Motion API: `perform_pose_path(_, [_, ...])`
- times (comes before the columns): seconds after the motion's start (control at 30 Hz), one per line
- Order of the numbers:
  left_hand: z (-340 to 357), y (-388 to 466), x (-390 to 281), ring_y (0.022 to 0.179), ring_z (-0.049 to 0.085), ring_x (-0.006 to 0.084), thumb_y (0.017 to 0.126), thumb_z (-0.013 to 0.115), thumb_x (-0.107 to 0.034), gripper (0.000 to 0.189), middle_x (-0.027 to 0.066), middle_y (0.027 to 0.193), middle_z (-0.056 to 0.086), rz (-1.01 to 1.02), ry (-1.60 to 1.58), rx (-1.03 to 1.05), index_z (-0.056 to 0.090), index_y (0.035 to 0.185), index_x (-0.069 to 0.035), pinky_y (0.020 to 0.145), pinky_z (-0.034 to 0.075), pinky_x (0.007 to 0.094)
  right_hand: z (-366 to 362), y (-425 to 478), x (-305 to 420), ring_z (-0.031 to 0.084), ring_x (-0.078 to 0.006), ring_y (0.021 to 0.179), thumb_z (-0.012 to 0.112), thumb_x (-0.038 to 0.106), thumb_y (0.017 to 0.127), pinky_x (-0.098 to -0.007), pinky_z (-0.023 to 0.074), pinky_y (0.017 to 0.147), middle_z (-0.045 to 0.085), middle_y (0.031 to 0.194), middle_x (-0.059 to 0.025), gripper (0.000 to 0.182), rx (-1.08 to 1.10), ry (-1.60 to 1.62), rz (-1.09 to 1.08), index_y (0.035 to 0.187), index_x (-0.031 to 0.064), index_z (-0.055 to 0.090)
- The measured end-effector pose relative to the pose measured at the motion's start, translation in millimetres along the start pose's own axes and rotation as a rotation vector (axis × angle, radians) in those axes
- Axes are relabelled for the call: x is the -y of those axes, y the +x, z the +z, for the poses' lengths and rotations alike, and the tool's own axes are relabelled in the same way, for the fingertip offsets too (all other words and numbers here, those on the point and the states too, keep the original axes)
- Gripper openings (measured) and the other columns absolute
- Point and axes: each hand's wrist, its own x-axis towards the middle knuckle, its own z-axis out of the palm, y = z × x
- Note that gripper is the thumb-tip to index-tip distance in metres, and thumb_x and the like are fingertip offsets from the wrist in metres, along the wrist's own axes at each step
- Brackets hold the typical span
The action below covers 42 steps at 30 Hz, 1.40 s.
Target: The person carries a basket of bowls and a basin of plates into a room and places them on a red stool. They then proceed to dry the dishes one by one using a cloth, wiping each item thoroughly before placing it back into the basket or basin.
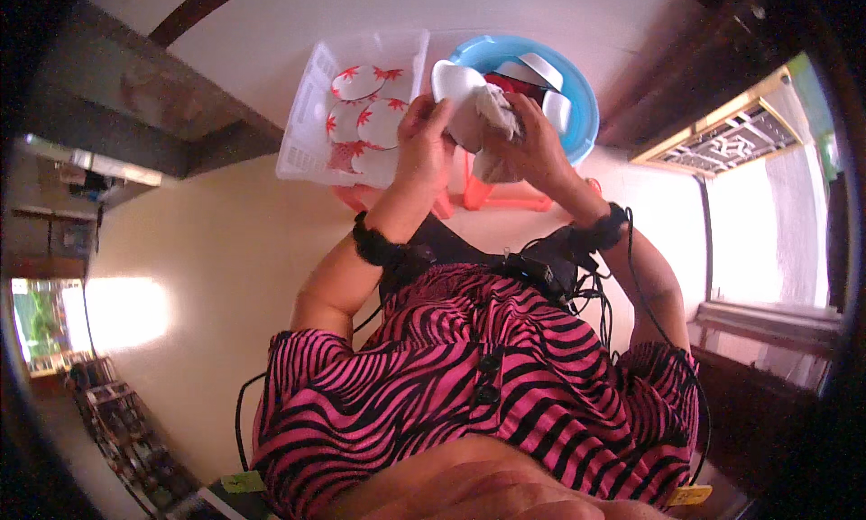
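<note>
My left hand (426, 138) grips the left edge of a white dish (459, 87), thumb on its near face. My right hand (538, 141) is closed on a crumpled pale cloth (497, 111), which lies against the right side of the dish; part of it hangs below my fingers. Behind my left hand, a translucent white plastic basket (301, 124) holds several white dishes with red leaf patterns (358, 82). Beyond my right hand, a round blue plastic basin (583, 117) holds several white bowls (556, 111) and something red.
Red plastic stool legs (507, 199) show below the basket and basin. Black cables (602, 303) hang at my waist. A long cluttered rack (125, 425) stands at the lower left, and a wooden-framed lattice panel (727, 141) is at the right.
</note>
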Motion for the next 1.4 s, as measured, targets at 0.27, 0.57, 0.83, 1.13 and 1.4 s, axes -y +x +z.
perform_pose_path(0.27, [-8, -13, 20, 0.083, 0.057, 0.0132, 0.087, 0.054, -0.017, 0.022, 0.0031, 0.091, 0.058, -0.134, 0.221, 0.192, 0.055, 0.104, -0.003, 0.071, 0.047, 0.0268, -19, 5, 45, 0.051, -0.0385, 0.106, 0.071, 0.000, 0.060, -0.0383, 0.0455, 0.090, 0.048, 0.119, -0.0201, 0.062, 0.066, -0.180, -0.231, 0.119, 0.0024, 0.051])
perform_pose_path(0.57, [-68, 15, -55, 0.081, 0.058, 0.0115, 0.085, 0.056, -0.009, 0.022, 0.0050, 0.090, 0.064, 0.212, 1.179, 0.259, 0.059, 0.104, 0.002, 0.073, 0.048, 0.0270, -34, 7, 18, 0.058, -0.0309, 0.095, 0.067, 0.007, 0.072, -0.0350, 0.0487, 0.081, 0.055, 0.107, -0.0185, 0.042, 0.058, -0.141, -0.066, 0.111, -0.0024, 0.056])
perform_pose_path(0.83, [-192, 72, -125, 0.084, 0.062, 0.0325, 0.077, 0.058, -0.006, 0.019, 0.0149, 0.087, 0.065, 0.240, 1.895, 0.262, 0.063, 0.095, -0.006, 0.071, 0.048, 0.0393, -63, -25, -2, 0.061, -0.0293, 0.093, 0.067, 0.005, 0.072, -0.0342, 0.0501, 0.080, 0.056, 0.107, -0.0172, 0.040, 0.103, -0.220, 0.015, 0.109, -0.0017, 0.056])
perform_pose_path(1.13, [-213, 80, -107, 0.081, 0.064, 0.0334, 0.072, 0.054, -0.010, 0.017, 0.0178, 0.083, 0.065, -0.072, 2.536, 0.782, 0.067, 0.081, -0.005, 0.068, 0.050, 0.0421, -69, -35, 0, 0.060, -0.0282, 0.097, 0.069, 0.002, 0.068, -0.0341, 0.0492, 0.082, 0.056, 0.107, -0.0162, 0.043, 0.140, -0.225, 0.042, 0.109, -0.0013, 0.056])
perform_pose_path(1.4, [-233, 96, -85, 0.082, 0.063, 0.0335, 0.073, 0.055, -0.010, 0.017, 0.0181, 0.087, 0.064, -0.253, 2.585, 0.829, 0.066, 0.085, -0.005, 0.070, 0.050, 0.0427, -75, -34, 0, 0.060, -0.0308, 0.093, 0.069, 0.005, 0.070, -0.0356, 0.0491, 0.079, 0.056, 0.105, -0.0168, 0.040, 0.153, -0.237, 0.030, 0.108, -0.0010, 0.056])
